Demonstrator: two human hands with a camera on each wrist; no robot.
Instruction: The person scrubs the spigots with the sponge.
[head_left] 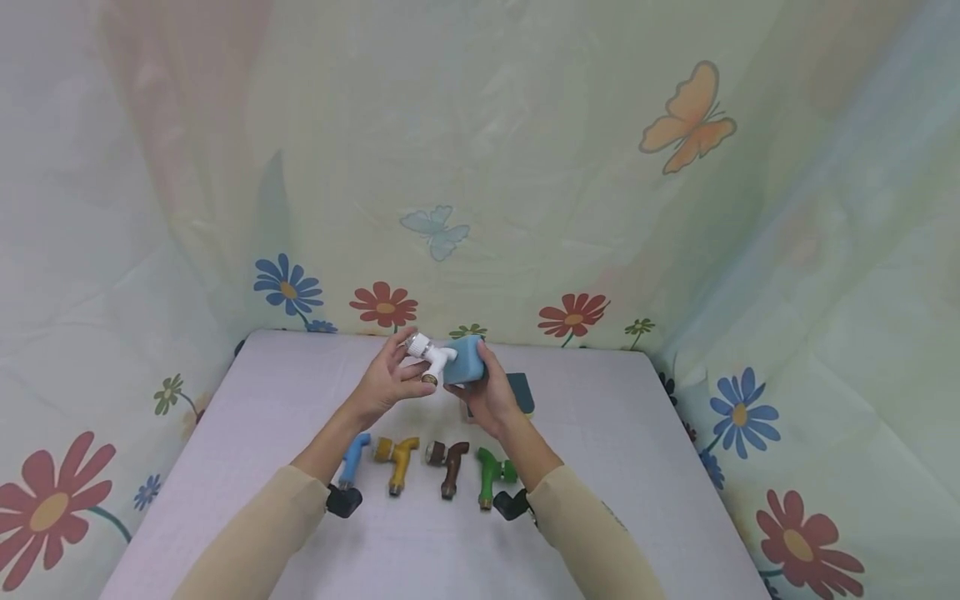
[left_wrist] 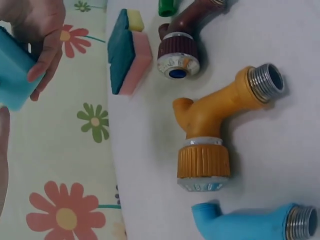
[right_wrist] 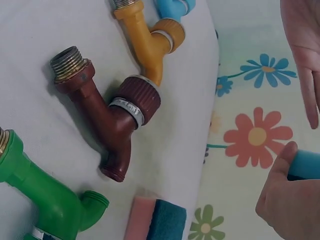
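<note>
Raised above the table, my left hand [head_left: 381,385] holds a white tap [head_left: 440,355] by its ribbed knob end, the threaded inlet pointing down. My right hand [head_left: 491,397] grips a light-blue sponge [head_left: 467,358] between thumb and fingers, right against the tap's spout. In the left wrist view the sponge [left_wrist: 15,75] appears at the left edge with the right hand's fingers [left_wrist: 46,57] over it. The right wrist view has the right hand [right_wrist: 295,207] on the sponge [right_wrist: 306,164] and part of the left hand [right_wrist: 302,47]; the white tap lies outside both wrist views.
Below the hands lie a blue tap [head_left: 353,458], a yellow tap [head_left: 400,467], a brown tap [head_left: 453,471] and a green tap [head_left: 487,477] in a row. Behind my right hand lie sponges with dark green tops [head_left: 519,392], one pink and one yellow underneath. A flowered curtain [head_left: 510,167] hangs behind the table.
</note>
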